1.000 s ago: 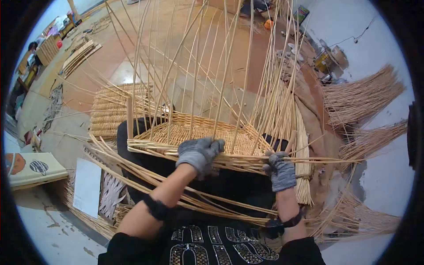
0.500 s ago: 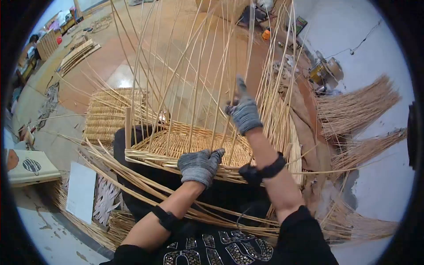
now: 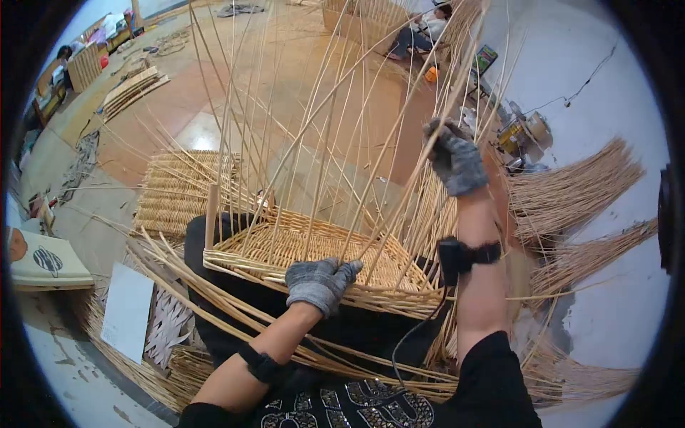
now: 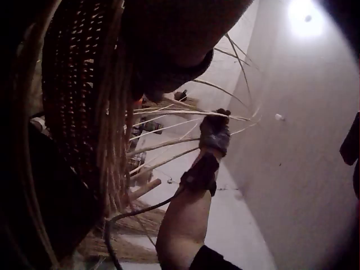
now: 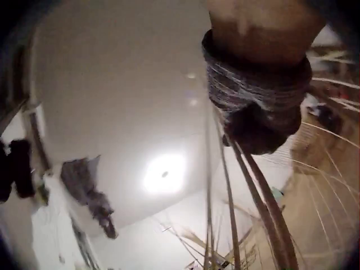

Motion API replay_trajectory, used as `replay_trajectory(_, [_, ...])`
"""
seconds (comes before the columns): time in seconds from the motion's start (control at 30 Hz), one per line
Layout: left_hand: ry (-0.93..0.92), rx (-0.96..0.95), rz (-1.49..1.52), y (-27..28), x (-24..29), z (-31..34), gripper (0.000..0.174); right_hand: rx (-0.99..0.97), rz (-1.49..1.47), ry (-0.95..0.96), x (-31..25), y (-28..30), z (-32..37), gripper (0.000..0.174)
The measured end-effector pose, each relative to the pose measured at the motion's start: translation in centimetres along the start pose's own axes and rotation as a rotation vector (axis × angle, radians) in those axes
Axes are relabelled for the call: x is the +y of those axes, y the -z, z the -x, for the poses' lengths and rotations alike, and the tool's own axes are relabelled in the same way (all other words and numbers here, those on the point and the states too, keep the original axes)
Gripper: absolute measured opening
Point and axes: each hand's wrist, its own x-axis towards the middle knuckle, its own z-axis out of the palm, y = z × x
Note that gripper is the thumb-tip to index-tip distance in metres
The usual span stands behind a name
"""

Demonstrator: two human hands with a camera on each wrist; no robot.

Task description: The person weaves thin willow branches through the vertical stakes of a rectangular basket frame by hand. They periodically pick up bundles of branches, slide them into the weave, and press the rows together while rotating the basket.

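Note:
A woven wicker basket base [image 3: 285,246] with tall upright rods lies across the person's lap. The left hand [image 3: 316,285], in a grey knitted glove, grips its near rim, thumb toward the rods. Raised at the right, the gloved right hand [image 3: 458,160] has its fingers curled round upright rods above the basket's right end. In the left wrist view the right hand [image 4: 215,134] is up against pale rods; in the right wrist view rods run from the curled right hand [image 5: 261,126]. Whether it holds one rod or more, I cannot tell.
Long loose rods [image 3: 214,299] curve across the lap. Beyond the basket lies a woven panel [image 3: 175,192]. Bundles of thin sticks [image 3: 578,189] lean along the right wall. A white board [image 3: 127,314] is at the left. Someone sits [image 3: 424,32] at the far back.
The right hand has left the near rim, risen through the uprights and moved right, now curled round rods. The left hand has stayed on the rim.

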Motion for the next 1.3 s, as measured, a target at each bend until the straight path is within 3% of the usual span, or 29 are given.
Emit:
replay_trajectory(0.03, [0.007, 0.002, -0.017, 0.2, 0.0, 0.0, 0.057, -0.025, 0.072, 0.069, -1.0, -0.3, 0.5, 0.016])
replay_trajectory(0.13, [-0.016, 0.012, 0.023, -0.2, -0.4, 0.2, 0.057, 0.168, 0.914, 0.157, -5.0, -2.8, 3.2, 0.017])
replay_trajectory(0.23, [0.019, -0.039, 0.032, 0.0, 0.1, 0.3, 0.056, 0.217, 1.15, 0.033, -2.9, 0.5, 1.2, 0.018])
replay_trajectory(0.27, [0.022, -0.021, 0.019, 0.3, 0.3, 0.4, 0.056, 0.152, 0.779, 0.145, -2.9, -0.9, 3.0, 0.016])
replay_trajectory(0.33, [0.028, 0.011, 0.04, 0.3, 0.1, 0.2, 0.055, 0.135, 0.484, 0.138, -3.1, -3.2, 7.2, 0.015])
replay_trajectory(0.4, [0.039, -0.056, 0.048, 0.6, 0.3, 0.5, 0.054, 0.329, 0.192, -0.067, -0.3, 0.0, 12.5, 0.013])
replay_trajectory(0.47, [0.027, -0.071, 0.058, 1.4, 0.7, -0.1, 0.053, 0.352, -0.277, -0.08, 4.8, 8.1, 16.5, 0.015])
replay_trajectory(0.53, [0.011, -0.104, 0.041, 1.2, 0.5, 0.3, 0.052, 0.542, 0.054, -0.047, 5.3, 7.4, 17.2, 0.014])
replay_trajectory(0.6, [-0.033, -0.106, 0.007, 0.6, 0.2, 0.4, 0.054, 0.697, 0.191, -0.035, 4.6, 4.6, 17.3, 0.013])
replay_trajectory(0.67, [-0.043, 0.006, 0.008, 0.4, 1.0, 0.7, 0.061, 0.698, 0.222, -0.007, 5.8, 5.8, 17.7, 0.008])
replay_trajectory(0.77, [0.042, 0.031, -0.03, 0.4, 2.3, 0.9, 0.064, 0.679, 0.642, 0.159, 7.2, 6.0, 21.9, 0.008])
replay_trajectory(0.8, [0.041, 0.059, -0.039, 0.1, 2.1, 0.6, 0.063, 0.796, 0.109, 0.113, 8.4, 4.9, 24.6, 0.01])
replay_trajectory(0.87, [0.103, 0.058, -0.112, 0.4, 2.5, 0.1, 0.062, 0.98, -0.03, 0.083, 7.0, -2.1, 28.4, 0.012])
replay_trajectory(0.93, [0.143, -0.002, -0.143, 0.3, 2.6, 0.4, 0.063, 0.53, 0.228, 0.349, 4.9, -3.5, 27.4, 0.012])
replay_trajectory(1.0, [0.132, -0.072, -0.14, 0.9, 3.0, -0.1, 0.065, 0.306, 0.379, 0.339, 3.3, -5.3, 25.0, 0.013])
replay_trajectory(1.1, [0.177, -0.144, -0.203, 0.5, 3.0, -1.1, 0.069, 0.143, 0.092, 0.107, 4.6, -1.6, 17.7, 0.018])
replay_trajectory(1.17, [0.206, -0.116, -0.207, 1.6, 3.1, -1.1, 0.074, 0.289, 0.082, 0.164, 8.7, 3.3, 20.6, 0.017])
replay_trajectory(1.2, [0.191, -0.074, -0.212, 1.4, 3.0, -0.8, 0.074, 0.328, -0.071, 0.114, 9.2, 3.4, 22.5, 0.016])
replay_trajectory(1.23, [0.173, -0.052, -0.228, 1.0, 2.9, -0.4, 0.075, 0.447, -0.041, 0.021, 9.0, 2.5, 23.2, 0.017])
replay_trajectory(1.3, [-0.11, 0.382, -0.119, 0.3, 1.7, 0.2, 0.066, 0.589, -0.138, -0.118, 8.8, 1.9, 23.2, 0.016])
